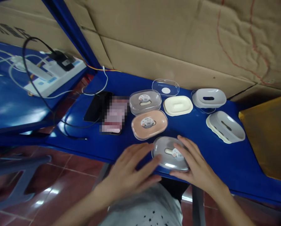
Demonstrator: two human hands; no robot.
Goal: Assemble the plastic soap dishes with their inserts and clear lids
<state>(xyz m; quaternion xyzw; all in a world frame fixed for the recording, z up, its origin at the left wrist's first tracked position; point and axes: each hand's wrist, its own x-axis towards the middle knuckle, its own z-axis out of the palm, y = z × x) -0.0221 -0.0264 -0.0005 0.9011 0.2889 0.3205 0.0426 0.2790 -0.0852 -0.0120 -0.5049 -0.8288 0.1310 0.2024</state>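
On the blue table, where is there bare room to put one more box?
Bare patches: the blue table between the right hand and the brown box; a smaller one between the cream tray and the rightmost gray holder. It is crowded where the phone, peach box and farther gray box sit close.

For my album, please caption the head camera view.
Left hand and right hand at a clear-lidded grey dish, near a peach dish, on a blue table.

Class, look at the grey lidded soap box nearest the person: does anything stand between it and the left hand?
Nothing visible does. The left hand has its fingertips at the left end of the soap box. The right hand is around the opposite end, and the peach box lies beyond, out of the way.
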